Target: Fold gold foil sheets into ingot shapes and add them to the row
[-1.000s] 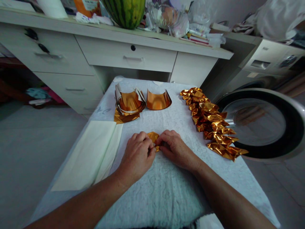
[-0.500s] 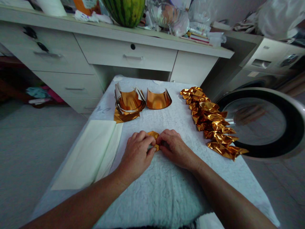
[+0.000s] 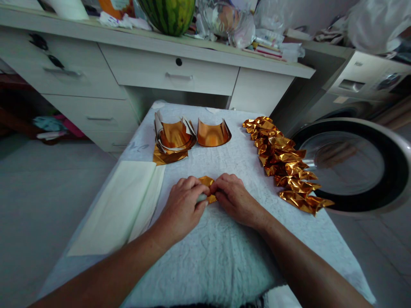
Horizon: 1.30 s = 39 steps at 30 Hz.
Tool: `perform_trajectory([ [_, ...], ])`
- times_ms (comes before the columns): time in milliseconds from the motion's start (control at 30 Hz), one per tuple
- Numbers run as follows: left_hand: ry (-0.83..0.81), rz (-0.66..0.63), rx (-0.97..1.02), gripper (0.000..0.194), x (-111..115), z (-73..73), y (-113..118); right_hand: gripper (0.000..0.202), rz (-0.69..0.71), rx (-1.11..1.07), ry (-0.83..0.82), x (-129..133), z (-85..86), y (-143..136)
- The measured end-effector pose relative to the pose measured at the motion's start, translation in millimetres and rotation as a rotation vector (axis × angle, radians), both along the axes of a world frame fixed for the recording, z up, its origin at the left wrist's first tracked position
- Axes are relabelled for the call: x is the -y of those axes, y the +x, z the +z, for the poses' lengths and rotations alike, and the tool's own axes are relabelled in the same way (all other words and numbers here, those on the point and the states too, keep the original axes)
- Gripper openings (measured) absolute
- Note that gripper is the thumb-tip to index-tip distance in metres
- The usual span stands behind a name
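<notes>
A small piece of gold foil paper [image 3: 207, 181] lies low over the cloth-covered table, between my two hands. My left hand [image 3: 186, 201] is closed on its left side, with fingers and thumb bent together; a pale edge shows between them. From the right, my right hand [image 3: 236, 197] pinches the same foil, fingertips pressed together. Most of the foil is hidden under the fingers. Beyond it stand a stack of curved gold foil sheets [image 3: 176, 136] with pale backing and a separate curved gold sheet [image 3: 214, 133]. Several crumpled gold foil pieces [image 3: 279, 160] form a slanting row at the right.
Folded pale paper [image 3: 115, 207] lies at the table's left side. A white drawer cabinet [image 3: 173, 75] stands behind the table, with a watermelon [image 3: 167, 15] and plastic bags on top. The round open door of a washing machine [image 3: 398, 167] reaches close to the table's right edge.
My fingers have shifted slightly on the foil, and a little more gold shows between my hands. The stack, the single sheet and the crumpled row stay where they were.
</notes>
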<state>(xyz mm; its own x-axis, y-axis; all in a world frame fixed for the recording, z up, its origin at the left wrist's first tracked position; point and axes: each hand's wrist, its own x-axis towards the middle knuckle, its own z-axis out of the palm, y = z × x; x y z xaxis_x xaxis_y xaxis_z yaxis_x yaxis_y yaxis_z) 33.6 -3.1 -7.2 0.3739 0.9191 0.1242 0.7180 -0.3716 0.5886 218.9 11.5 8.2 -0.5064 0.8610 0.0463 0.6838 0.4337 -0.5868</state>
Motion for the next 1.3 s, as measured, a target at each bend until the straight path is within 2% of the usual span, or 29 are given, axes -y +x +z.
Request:
perform_trajectory([
  [267,-0.03,-0.039,0.007,0.018,-1,0.6,-5,0.008,-0.058,0.075,0.051,3,-8.6,-7],
  [467,-0.06,-0.081,0.016,0.021,-4,2.6,-8,0.014,-0.115,0.111,0.068,7,-6.2,-13],
  [700,-0.063,-0.085,0.016,0.023,-4,1.8,-9,0.007,-0.103,0.106,0.023,6,-5.2,-11],
  [933,-0.08,-0.085,0.018,0.026,-4,4.4,-8,0.022,-0.043,0.082,-0.042,4,-2.0,-3],
  [1300,-0.084,-0.081,0.014,0.025,-4,4.7,-8,0.043,-0.036,0.075,-0.05,5,-0.9,-3],
])
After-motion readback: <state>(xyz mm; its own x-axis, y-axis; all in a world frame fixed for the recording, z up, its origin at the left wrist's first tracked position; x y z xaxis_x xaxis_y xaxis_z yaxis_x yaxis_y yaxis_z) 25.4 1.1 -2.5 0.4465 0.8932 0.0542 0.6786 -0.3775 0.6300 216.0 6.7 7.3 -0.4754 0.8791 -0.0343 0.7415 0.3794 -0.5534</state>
